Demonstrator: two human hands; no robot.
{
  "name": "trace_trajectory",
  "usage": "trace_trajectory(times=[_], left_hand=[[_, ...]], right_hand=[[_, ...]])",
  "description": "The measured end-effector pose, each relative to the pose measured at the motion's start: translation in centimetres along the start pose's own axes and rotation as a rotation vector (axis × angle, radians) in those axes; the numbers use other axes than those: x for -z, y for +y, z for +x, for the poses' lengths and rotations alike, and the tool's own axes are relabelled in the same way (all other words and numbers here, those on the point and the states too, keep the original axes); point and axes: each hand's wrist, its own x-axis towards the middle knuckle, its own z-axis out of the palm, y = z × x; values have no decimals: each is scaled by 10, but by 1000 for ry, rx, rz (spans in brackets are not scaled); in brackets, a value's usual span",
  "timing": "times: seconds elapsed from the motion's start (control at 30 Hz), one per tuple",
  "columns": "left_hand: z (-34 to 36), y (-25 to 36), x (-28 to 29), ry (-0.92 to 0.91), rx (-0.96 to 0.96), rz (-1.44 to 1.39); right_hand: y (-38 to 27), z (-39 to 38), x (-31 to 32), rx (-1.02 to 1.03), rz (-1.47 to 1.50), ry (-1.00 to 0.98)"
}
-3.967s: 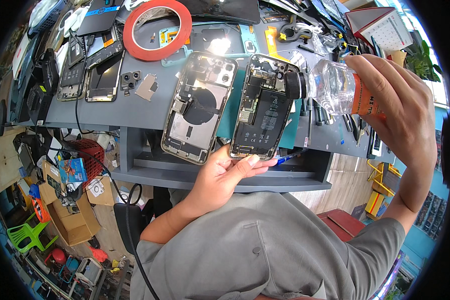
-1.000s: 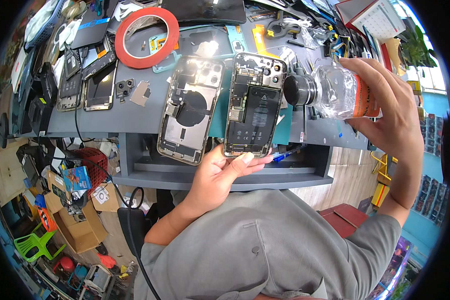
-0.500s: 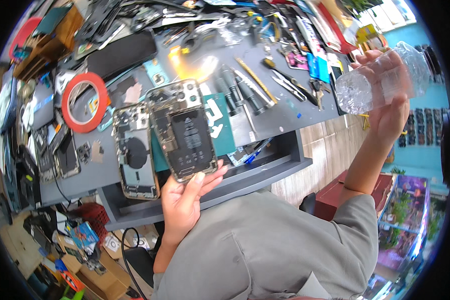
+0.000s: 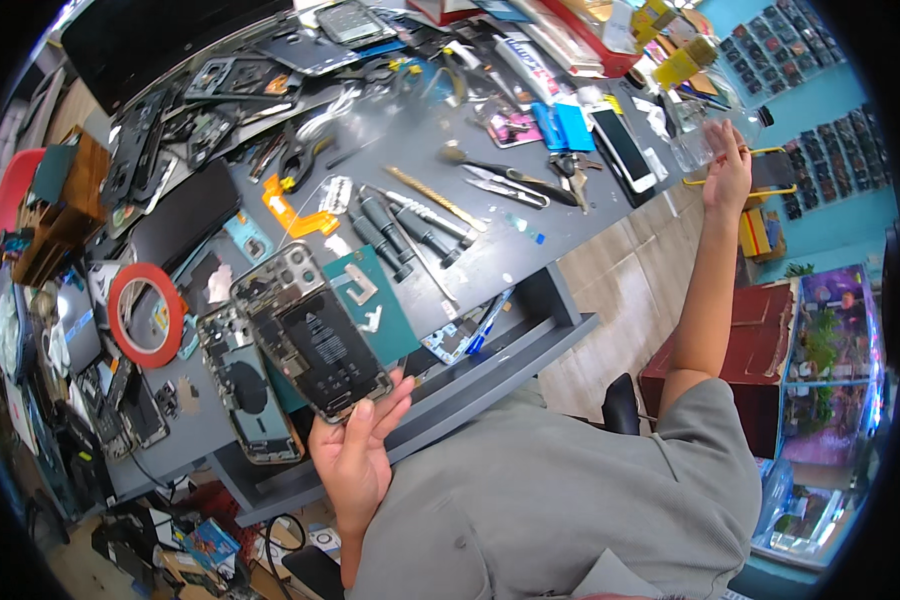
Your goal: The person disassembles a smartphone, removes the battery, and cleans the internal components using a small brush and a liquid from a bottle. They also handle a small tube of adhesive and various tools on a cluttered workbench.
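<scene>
In my left hand (image 4: 355, 455) is an opened smartphone (image 4: 315, 335), its black battery and camera end exposed; the thumb presses its lower end, with fingers beneath. It tilts over a second phone housing (image 4: 242, 390) and a green mat (image 4: 385, 325). My right arm stretches to the far right, where my right hand (image 4: 727, 180) has its fingers round a clear plastic bottle (image 4: 688, 152) with a dark cap. The bottle lies tilted near the table's right end, partly behind the fingers. Whether it rests on something I cannot tell.
Screwdrivers (image 4: 382, 235), tweezers (image 4: 505, 190) and an orange flex cable (image 4: 295, 208) lie mid-table. A white-faced phone (image 4: 622, 150) sits near the right edge. A red tape roll (image 4: 120, 318) is at left. Below the tabletop, an open drawer (image 4: 470, 375) juts toward me.
My right hand has carried the bottle farther away from me and lower. The view has turned, shifting the table. My left hand still holds the opened smartphone.
</scene>
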Motion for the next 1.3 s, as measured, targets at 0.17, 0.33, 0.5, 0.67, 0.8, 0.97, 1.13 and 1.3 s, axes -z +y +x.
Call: trace_trajectory(times=[0.17,0.33,0.5,0.67,0.8,0.97,1.13,1.3], left_hand=[[1,2,2,-28,15,-44],[2,6,5,-120,44,-22],[0,1,11,-117,9,-35],[3,0,11,-142,-5,-34],[3,0,12,-149,8,-43],[4,0,12,-162,7,-38],[3,1,12,-158,7,-42],[4,-1,15,-170,8,-56]], right_hand=[[67,37,27,57,-98,-43],[100,64,63,47,-112,-62],[110,73,51,83,-190,-128],[105,61,46,94,-215,-181],[101,54,48,136,-200,-181],[81,39,33,227,-322,-160],[-16,10,-30,538,-587,-504],[-117,-60,-119,853,-1052,-892]])
